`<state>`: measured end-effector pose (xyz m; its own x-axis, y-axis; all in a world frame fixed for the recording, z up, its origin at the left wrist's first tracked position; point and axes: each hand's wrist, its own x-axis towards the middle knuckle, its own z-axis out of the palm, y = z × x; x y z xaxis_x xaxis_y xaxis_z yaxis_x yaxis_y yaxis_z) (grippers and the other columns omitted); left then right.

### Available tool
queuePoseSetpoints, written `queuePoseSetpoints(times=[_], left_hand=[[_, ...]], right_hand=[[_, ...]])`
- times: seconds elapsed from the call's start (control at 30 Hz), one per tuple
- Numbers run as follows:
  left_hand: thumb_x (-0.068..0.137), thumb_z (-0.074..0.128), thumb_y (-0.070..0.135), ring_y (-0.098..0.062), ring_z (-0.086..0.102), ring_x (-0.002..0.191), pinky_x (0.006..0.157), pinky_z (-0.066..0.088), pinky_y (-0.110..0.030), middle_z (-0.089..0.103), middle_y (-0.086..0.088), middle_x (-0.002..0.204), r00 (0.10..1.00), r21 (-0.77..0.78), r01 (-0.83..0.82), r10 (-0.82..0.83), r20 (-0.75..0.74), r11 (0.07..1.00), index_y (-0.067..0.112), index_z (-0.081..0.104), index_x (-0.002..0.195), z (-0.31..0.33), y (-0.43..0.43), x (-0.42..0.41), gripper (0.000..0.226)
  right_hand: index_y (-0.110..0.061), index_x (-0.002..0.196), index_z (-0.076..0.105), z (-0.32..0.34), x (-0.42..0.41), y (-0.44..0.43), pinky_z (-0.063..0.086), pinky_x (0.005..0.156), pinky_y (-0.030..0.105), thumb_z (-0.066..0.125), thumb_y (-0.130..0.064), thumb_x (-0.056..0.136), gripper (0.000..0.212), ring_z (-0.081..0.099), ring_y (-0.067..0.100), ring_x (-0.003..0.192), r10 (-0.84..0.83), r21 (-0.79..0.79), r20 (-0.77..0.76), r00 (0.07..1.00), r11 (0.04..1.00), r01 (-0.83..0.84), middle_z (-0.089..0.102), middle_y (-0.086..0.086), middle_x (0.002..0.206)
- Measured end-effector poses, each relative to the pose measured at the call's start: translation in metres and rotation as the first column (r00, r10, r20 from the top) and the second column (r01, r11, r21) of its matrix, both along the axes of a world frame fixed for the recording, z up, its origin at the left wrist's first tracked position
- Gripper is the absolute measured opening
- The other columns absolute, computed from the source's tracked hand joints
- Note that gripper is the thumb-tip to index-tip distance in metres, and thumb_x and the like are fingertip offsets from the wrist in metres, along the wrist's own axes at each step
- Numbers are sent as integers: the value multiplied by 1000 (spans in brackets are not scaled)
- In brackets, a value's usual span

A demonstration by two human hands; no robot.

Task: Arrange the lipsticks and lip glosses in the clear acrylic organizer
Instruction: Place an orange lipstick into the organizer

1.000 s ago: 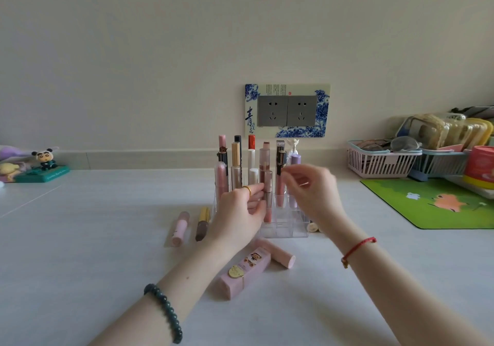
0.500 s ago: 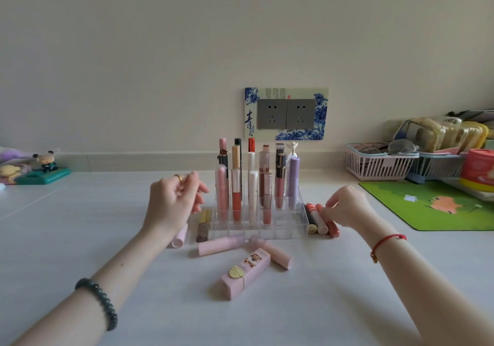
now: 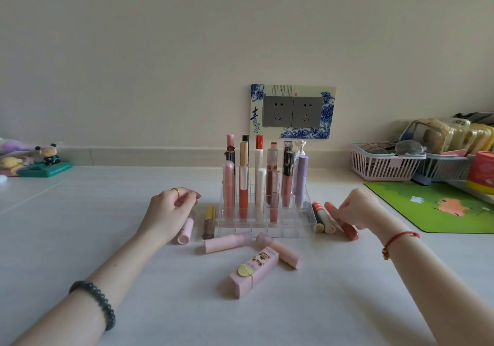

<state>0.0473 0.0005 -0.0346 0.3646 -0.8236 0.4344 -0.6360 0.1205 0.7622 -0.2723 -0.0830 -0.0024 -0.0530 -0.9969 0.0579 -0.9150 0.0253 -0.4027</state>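
- Standing mid-table near the wall: clear acrylic organizer (image 3: 267,232), stepped, with its rear rows filled by upright tubes and its front row bare.
- Upright contents, near row, left to right: pink tube (image 3: 229,188), red gloss (image 3: 243,196), white tube (image 3: 259,190), rose-brown gloss (image 3: 274,198), purple tube (image 3: 301,177). Further tubes stand behind these.
- Right hand (image 3: 352,209): low on the table just right of the organizer, fingertips and thumb pinching the coral lip gloss (image 3: 347,229), which lies flat.
- Striped-cap tube (image 3: 318,216) and white-and-coral tube (image 3: 328,221): lying side by side between the organizer and the coral lip gloss.
- Left hand (image 3: 171,209): raised left of the organizer, fingers curled in to the thumb, nothing visible in them.
- Pale pink tube (image 3: 185,230): lying partly under the left hand; gold-and-brown tube (image 3: 209,222) lies just beside the organizer.
- In front of the organizer: two pink tubes (image 3: 227,242) and a pink box (image 3: 254,273), all lying flat.
- Surroundings: socket plate (image 3: 292,111), pink basket (image 3: 385,165), green mat (image 3: 438,206).
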Motion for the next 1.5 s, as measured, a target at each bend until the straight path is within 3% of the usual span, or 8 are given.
queuePoseSetpoints(times=[0.1, 0.27, 0.4, 0.8, 0.97, 1.2, 1.37, 1.5], left_hand=[[90, 47, 25, 10, 57, 65, 56, 39, -2, 72, -19, 75, 1000, 25, 2, -2, 17, 1000, 31, 61, 71, -2, 1, 2, 25], [90, 45, 25, -3, 60, 69, 49, 41, -10, 67, -12, 56, 999, 76, 8, -12, 52, 997, 32, 61, 76, -3, 3, 1, 22], [89, 49, 26, -11, 61, 79, 44, 43, -11, 66, -1, 75, 999, 75, 29, -33, 41, 997, 26, 66, 93, -4, 3, 0, 17], [90, 49, 26, -11, 60, 72, 38, 40, -8, 58, 1, 74, 997, 87, 71, -73, 21, 994, 27, 63, 96, -5, 4, -3, 16], [89, 50, 24, -9, 60, 71, 37, 39, -7, 63, -4, 90, 998, 71, 53, -55, 34, 996, 26, 64, 95, -5, 4, -3, 15], [89, 51, 25, -9, 61, 68, 39, 39, -6, 64, -3, 90, 997, 79, 50, -54, 48, 996, 27, 63, 93, -4, 4, -2, 14], [89, 51, 24, -10, 60, 64, 39, 39, -6, 63, -3, 83, 997, 80, 49, -53, 50, 996, 26, 64, 93, -5, 4, -3, 14], [89, 51, 24, -11, 60, 62, 38, 39, -6, 64, -4, 88, 997, 77, 41, -45, 62, 996, 26, 64, 94, -5, 4, -3, 14]], right_hand=[[-14, 32, 57, 9, -8, 4, 32, 38, 12, 50, -42, 86, 61, 37, 4, 27, 97, -152, 146, 985, 986, -74, 42, -3, 23], [-24, 62, 72, 31, -1, 18, 36, 43, 15, 62, -40, 78, 25, 40, 7, 43, 394, -548, 594, 701, 837, -6, 62, -4, 46], [-28, 72, 70, 30, 24, 30, 48, 52, 8, 70, -19, 72, 9, 61, -3, 53, 555, -620, 630, 544, 780, -78, 70, -12, 64], [-24, 77, 66, 0, 49, 24, 48, 58, 4, 71, -15, 73, 11, 61, -8, 60, 541, -632, 450, 711, 755, -175, 64, -17, 68], [-20, 79, 69, -7, 54, 22, 48, 58, 9, 70, -23, 74, 6, 61, -1, 62, 495, -593, 422, 759, 784, -181, 65, -13, 66], [-23, 73, 69, -12, 57, 23, 45, 57, 7, 67, -25, 75, 3, 60, -1, 61, 464, -562, 437, 770, 810, -169, 65, -11, 65], [-28, 66, 66, -12, 58, 24, 49, 63, 18, 66, -28, 77, 11, 61, 2, 61, 460, -568, 432, 776, 807, -162, 64, -13, 62], [-19, 76, 71, -14, 58, 21, 44, 59, 15, 67, -28, 76, 10, 56, 0, 58, 441, -560, 420, 793, 814, -155, 65, -10, 66]])
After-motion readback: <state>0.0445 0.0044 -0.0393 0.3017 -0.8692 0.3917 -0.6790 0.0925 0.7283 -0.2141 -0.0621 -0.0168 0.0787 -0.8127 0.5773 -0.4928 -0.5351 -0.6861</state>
